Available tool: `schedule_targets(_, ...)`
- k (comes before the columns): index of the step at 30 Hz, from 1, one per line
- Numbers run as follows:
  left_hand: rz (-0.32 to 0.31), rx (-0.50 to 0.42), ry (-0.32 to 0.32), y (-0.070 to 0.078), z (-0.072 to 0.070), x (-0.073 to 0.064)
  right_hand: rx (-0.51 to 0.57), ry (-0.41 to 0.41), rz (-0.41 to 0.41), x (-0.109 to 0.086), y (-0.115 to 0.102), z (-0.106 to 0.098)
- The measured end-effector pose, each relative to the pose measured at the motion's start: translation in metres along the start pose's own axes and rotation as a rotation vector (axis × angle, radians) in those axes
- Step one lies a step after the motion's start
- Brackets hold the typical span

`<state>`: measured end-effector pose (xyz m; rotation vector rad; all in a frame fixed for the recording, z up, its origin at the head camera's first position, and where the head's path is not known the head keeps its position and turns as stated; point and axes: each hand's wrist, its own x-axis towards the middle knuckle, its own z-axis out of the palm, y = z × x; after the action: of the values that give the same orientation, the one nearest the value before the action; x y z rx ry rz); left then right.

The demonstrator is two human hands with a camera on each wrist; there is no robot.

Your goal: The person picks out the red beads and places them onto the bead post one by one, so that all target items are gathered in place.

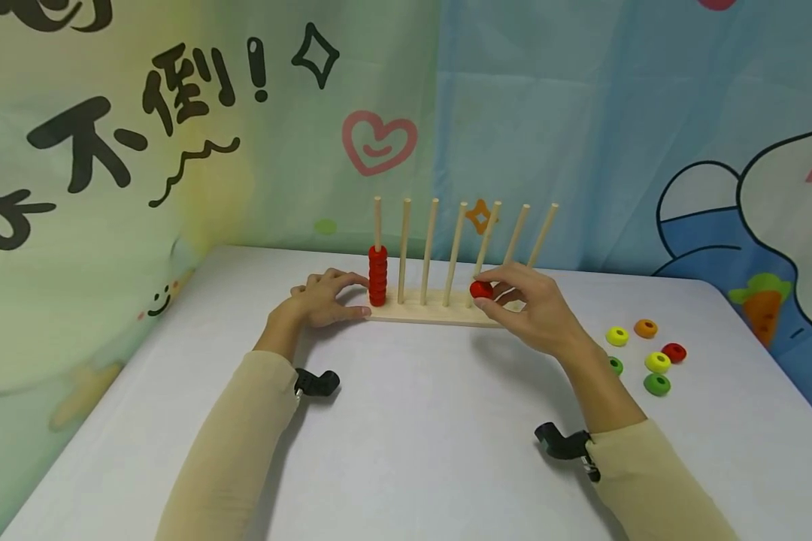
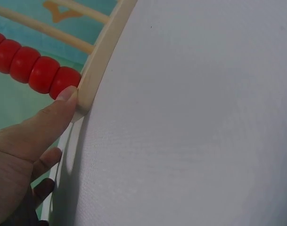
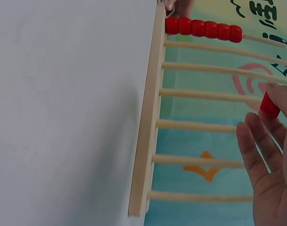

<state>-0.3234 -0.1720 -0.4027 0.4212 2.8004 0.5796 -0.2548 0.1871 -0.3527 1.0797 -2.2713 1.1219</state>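
Observation:
A wooden peg rack (image 1: pixel 425 314) stands at the back of the table, with a row of several upright pegs. Its leftmost peg carries a stack of red beads (image 1: pixel 377 276); the other pegs are bare. My left hand (image 1: pixel 319 300) holds the rack's left end, the thumb (image 2: pixel 63 101) on the base right by the lowest bead and the other fingers partly hidden behind. Between thumb and fingertips, my right hand (image 1: pixel 537 312) pinches a single red bead (image 1: pixel 480 290). In the right wrist view this bead (image 3: pixel 270 105) is up among the pegs, off the base.
Loose beads lie on the table to the right: a yellow bead (image 1: pixel 617 336), an orange bead (image 1: pixel 646 328), a red bead (image 1: pixel 674 352), another yellow bead (image 1: pixel 658 362) and green beads (image 1: pixel 657 385), one partly behind my right forearm. A printed cloth (image 1: pixel 514 98) hangs behind the table.

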Motion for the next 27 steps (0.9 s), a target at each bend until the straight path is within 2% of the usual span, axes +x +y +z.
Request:
schedule_targets(6,0.005,-0.006,0.002,-0.002,0.0,-0.001,0.078,0.031,-0.027,0.014,-0.019,0.006)
schedule_targets(27,0.009,-0.012,-0.005,0.001,-0.002,0.0,0.192,0.069,-0.04,0.043,-0.036,0.024)
